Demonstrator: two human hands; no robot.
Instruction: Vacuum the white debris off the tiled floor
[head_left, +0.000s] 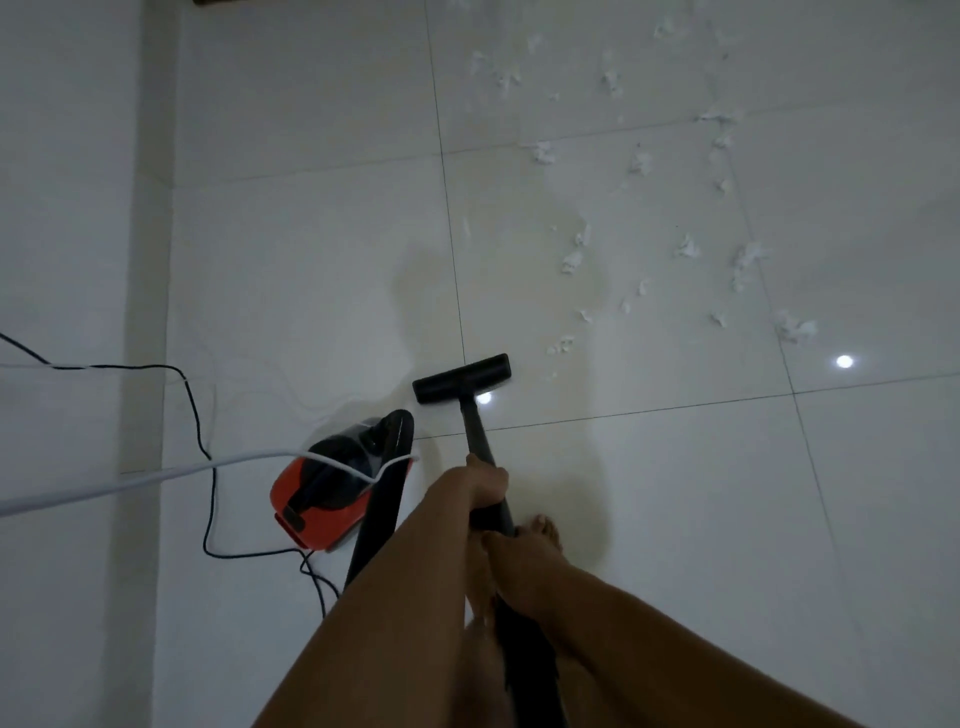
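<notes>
Both hands were on the black wand (475, 431). Left hand (485, 486) gripped it farther out, fingers curled round the tube. Right hand (519, 558) held it just behind the left, closer to the body. Its fingers looked wrapped round the wand too, but that part was dim and partly hidden.

The floor head (462, 378) sat flat on the tiled floor (675, 493), straight ahead of the left fingers at the wand's far end. The red canister (322, 499) was just left of the fingers, its black hose (384, 493) running back beside the left forearm. A white cable (156, 475) and a black cord (208, 452) trailed off farther left toward the wall (67, 208).

The white debris (574, 260) was all beyond the fingers, ahead and to the right of the head. The nearest bits (561, 345) lay just past the head's right end, not touching it. More clumps (795, 327) spread well out to the right, and others (543, 151) far ahead.

Progress, as a judgement: early. Nearly the whole scatter was on the tiles, unreached. The tiles round the fingers and under the head showed no scraps, but I couldn't tell whether they had been vacuumed or were never littered. Left to do: sweep the head forward and right through the full trail.
</notes>
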